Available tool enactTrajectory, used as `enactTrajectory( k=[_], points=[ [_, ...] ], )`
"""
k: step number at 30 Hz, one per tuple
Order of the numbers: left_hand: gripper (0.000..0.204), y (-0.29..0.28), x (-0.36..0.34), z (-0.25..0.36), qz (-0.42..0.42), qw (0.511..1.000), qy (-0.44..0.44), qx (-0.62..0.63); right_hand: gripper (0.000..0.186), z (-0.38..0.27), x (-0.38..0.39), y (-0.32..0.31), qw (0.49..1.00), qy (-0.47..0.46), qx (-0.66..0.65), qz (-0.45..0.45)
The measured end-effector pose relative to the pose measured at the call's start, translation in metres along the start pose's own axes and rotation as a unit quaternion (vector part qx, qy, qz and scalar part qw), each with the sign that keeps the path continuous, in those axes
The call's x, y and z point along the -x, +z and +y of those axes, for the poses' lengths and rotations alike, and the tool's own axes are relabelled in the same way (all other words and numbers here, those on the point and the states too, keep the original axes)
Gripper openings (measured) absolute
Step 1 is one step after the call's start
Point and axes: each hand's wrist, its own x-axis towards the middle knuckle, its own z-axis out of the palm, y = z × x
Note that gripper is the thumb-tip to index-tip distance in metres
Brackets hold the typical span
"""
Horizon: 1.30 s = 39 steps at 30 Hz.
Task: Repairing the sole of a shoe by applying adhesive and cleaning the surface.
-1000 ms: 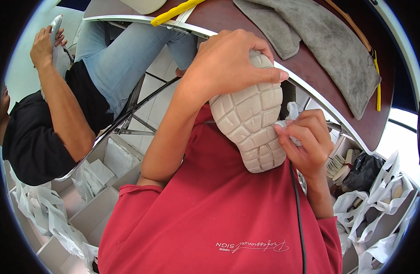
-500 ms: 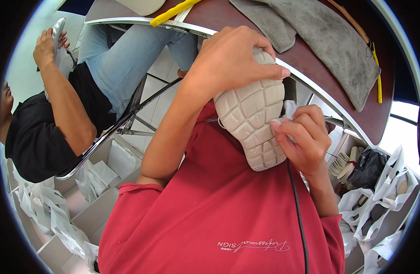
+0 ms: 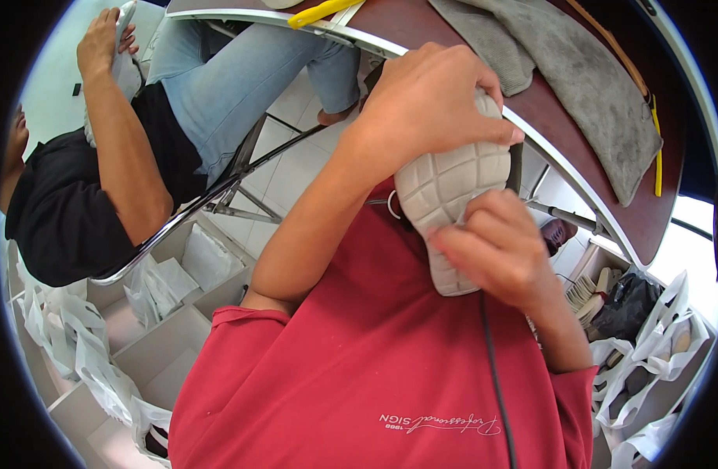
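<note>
Dark-red tabletop (image 3: pixel 646 234) with a pale metal rim is seen at upper right, grey cloth (image 3: pixel 585 94) spread on it, yellow strip (image 3: pixel 328 12) lying across the rim. A co-worker in black shirt (image 3: pixel 70 211) and jeans (image 3: pixel 242 86) is seated at left. White plastic bags (image 3: pixel 109 367) are piled in bins at lower left; more bags are stacked at lower right, next to a black bag (image 3: pixel 628 305).

An off-white shoe (image 3: pixel 453 176) is held in front of the wearer's red shirt (image 3: pixel 335 375), near the tabletop rim, blocky sole toward the camera, narrow end down. Its broad end is gripped from above by the left hand (image 3: pixel 433 98), thumb laid across the sole. The right hand (image 3: pixel 503 250) is curled narrow over the lower sole and motion-blurred; whether anything is pinched in it cannot be told.

Change: the right hand was at the sole's side edge half a second ago, with a white wipe showing; now it has been brought across the sole's face, and the wipe is not visible. The contact area is judged to have been shifted inward; the left-hand grip is unchanged.

Writing: pale script and small print are carried on the red shirt, upside down in view; not transcribed. No label is made out on the sole.
</note>
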Motion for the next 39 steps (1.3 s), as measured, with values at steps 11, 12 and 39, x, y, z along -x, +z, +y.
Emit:
enactTrajectory(
  k=[11,12,39],
  points=[
    [0.049,-0.001,0.006,-0.005,-0.003,0.999,-0.028,0.025,0.028,0.015,0.006,-0.011,1.0,0.016,-0.015,0.013],
    [0.049,0.001,0.007,-0.005,0.011,0.999,-0.021,0.024,0.028,0.014,0.008,-0.01,1.0,0.012,-0.018,0.01],
    [0.046,0.0,0.007,-0.004,0.017,0.999,-0.026,0.016,0.036,0.001,-0.002,0.009,0.997,-0.067,0.021,-0.037]
  ],
)
